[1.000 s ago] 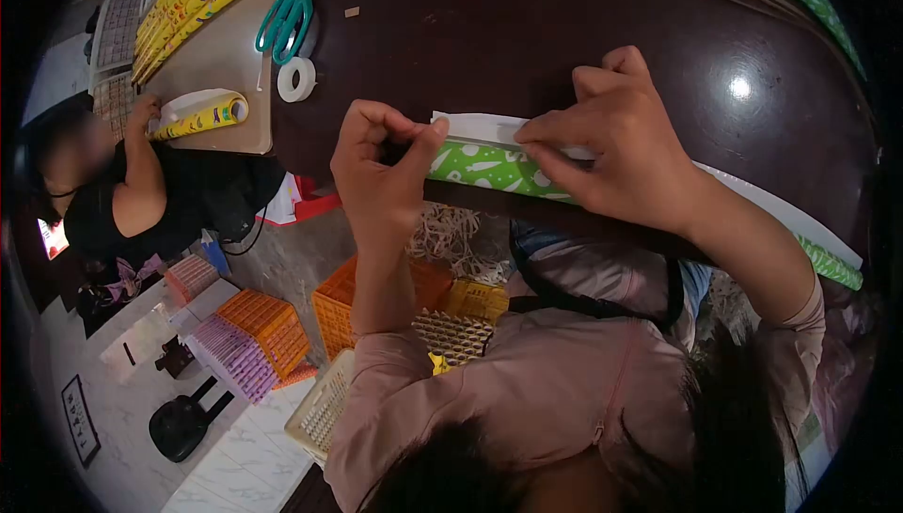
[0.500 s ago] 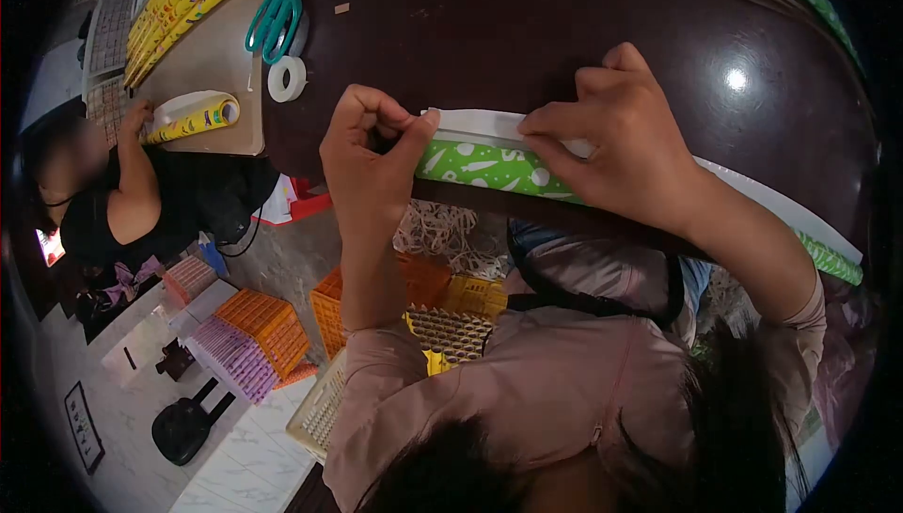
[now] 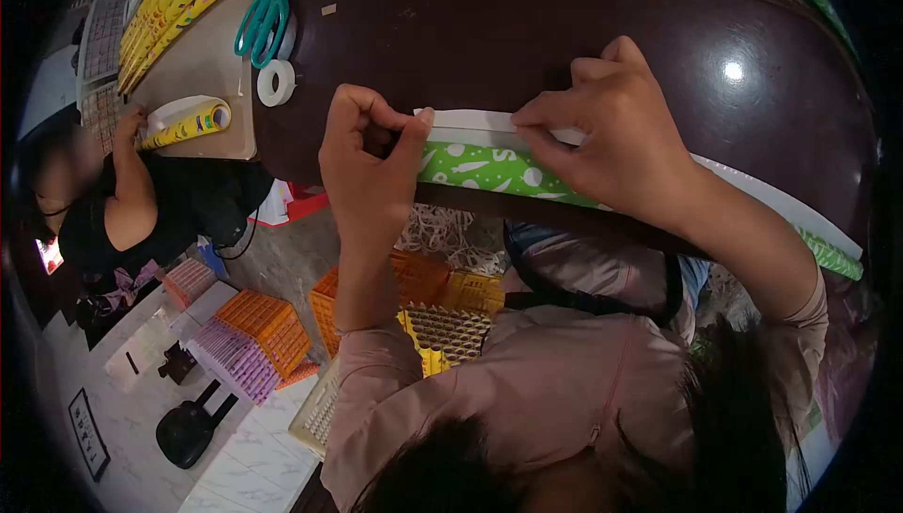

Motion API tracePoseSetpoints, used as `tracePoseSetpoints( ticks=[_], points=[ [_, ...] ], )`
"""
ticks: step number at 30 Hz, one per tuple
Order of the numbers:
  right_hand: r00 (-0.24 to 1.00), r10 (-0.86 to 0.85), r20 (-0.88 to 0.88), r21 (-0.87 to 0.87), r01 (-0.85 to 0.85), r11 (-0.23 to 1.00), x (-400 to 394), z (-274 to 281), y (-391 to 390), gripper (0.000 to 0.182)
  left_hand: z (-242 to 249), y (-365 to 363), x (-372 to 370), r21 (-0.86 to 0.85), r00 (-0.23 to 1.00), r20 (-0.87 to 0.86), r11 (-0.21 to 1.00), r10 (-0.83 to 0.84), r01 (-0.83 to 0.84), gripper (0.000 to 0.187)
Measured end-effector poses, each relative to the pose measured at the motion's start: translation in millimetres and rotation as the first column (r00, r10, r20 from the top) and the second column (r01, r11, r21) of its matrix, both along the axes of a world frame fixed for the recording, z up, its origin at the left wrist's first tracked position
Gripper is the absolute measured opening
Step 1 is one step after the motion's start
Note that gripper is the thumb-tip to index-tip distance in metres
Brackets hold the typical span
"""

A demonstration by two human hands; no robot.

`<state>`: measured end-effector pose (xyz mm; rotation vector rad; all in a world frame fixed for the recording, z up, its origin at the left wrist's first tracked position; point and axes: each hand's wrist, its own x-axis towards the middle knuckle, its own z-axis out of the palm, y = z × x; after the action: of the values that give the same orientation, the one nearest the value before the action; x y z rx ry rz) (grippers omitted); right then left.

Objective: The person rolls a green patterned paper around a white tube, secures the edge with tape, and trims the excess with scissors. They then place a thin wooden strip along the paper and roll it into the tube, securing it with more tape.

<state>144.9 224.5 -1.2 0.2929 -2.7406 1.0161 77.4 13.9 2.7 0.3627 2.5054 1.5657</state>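
Note:
A roll of green wrapping paper [image 3: 484, 170] with a white vegetable pattern lies along the table's near edge. Its loose edge is turned up, showing the white back [image 3: 470, 120]. My left hand [image 3: 370, 142] pinches the left end of that edge between thumb and index finger. Farther right, my right hand [image 3: 616, 142] pinches the same white edge, its other fingers curled in. The roll runs on behind my right forearm and comes out at the far right.
Teal-handled scissors [image 3: 261, 26] and a white tape roll [image 3: 276, 83] lie at the table's left. Beyond are several yellow patterned rolls [image 3: 179, 10] and a seated person [image 3: 132, 198] whose hand touches another yellow roll [image 3: 193, 125]. Plastic crates [image 3: 259, 330] stand below.
The view has shifted slightly, moving the scissors and tape a little left in the picture. Both hands keep their pinch on the paper's white edge, with hardly any movement.

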Motion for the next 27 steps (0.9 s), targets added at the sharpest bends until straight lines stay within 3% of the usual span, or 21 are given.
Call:
tracePoseSetpoints(
  ticks=[19,20,24,27],
  points=[
    [0.998,0.027,-0.065,0.068,-0.022,0.997,-0.9,-1.2,-1.1,0.003,4.7,3.6,-5.3,-0.187,0.999,-0.017,0.982,-0.033,0.03,0.031],
    [0.999,0.018,-0.045,0.082,-0.014,0.997,-0.9,-0.5,-1.6,0.012,3.9,3.5,-5.6,-0.195,0.999,-0.019,0.98,-0.032,0.027,0.032],
    [0.998,0.013,-0.065,0.084,-0.007,0.996,-0.8,-3.4,-2.5,0.012,-0.9,2.0,-6.5,-0.184,0.996,-0.064,0.982,-0.058,0.045,0.031],
    [0.998,0.011,-0.061,0.092,-0.006,0.996,-0.8,-3.7,-2.6,0.012,5.5,7.0,-5.1,-0.274,0.995,-0.071,0.961,-0.066,0.045,0.031]
  ],
)
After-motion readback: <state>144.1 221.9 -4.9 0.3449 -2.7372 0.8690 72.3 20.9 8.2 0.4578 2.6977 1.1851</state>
